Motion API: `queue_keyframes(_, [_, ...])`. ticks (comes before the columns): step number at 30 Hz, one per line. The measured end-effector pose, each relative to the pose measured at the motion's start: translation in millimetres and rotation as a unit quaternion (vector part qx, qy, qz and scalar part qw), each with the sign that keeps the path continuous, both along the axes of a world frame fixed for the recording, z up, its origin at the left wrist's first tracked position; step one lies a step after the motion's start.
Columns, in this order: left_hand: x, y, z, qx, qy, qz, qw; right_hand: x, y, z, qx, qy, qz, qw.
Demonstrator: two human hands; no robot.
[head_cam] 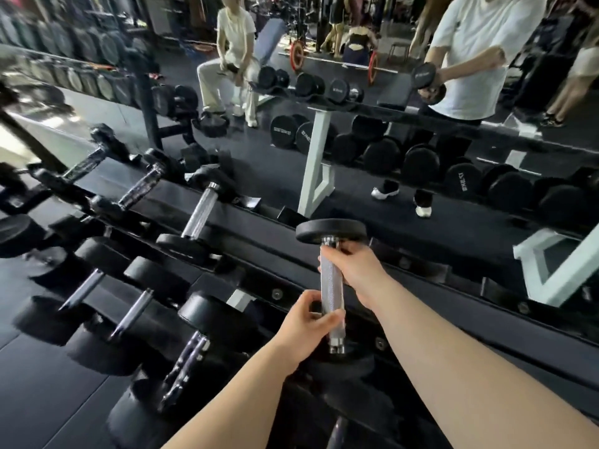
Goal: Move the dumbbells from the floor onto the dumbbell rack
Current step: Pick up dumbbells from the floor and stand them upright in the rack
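Weight was my first concern: the dumbbell, at lower centre of the frame over the top rail of the dumbbell rack, looked dense and rigid. Its rubber heads seemed grippy, and its knurled chrome handle was the one sensible place to hold. I had both hands there. My left hand wrapped the near end, fingers curled round the bar, thumb across it. My right hand gripped the far end, just under the far head. Whether the near head sat in its cradle I could not tell.
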State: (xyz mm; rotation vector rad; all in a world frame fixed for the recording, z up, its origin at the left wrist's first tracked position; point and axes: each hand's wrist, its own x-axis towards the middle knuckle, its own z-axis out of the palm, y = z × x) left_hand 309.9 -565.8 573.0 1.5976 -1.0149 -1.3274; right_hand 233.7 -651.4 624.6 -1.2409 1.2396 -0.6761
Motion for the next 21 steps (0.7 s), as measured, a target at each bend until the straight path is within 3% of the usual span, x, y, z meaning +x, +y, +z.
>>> queue_keyframes(8, [83.4,-43.1,-28.3,0.022,0.019,0.003,1.0,89.7,-45.0,-29.0,0.027,0.048,-0.01,0.998])
queue_keyframes(16, [112.1,-93.8,-39.7,0.021,-0.086,-0.037,0.995,118.8,-89.1,-46.7,0.033,0.115,-0.064,0.991])
queue_keyframes(21, [121.6,-108.6,-39.4,0.02,-0.092,-0.082,0.992,116.7,-102.5,-57.5,0.054,0.142,-0.086,0.985])
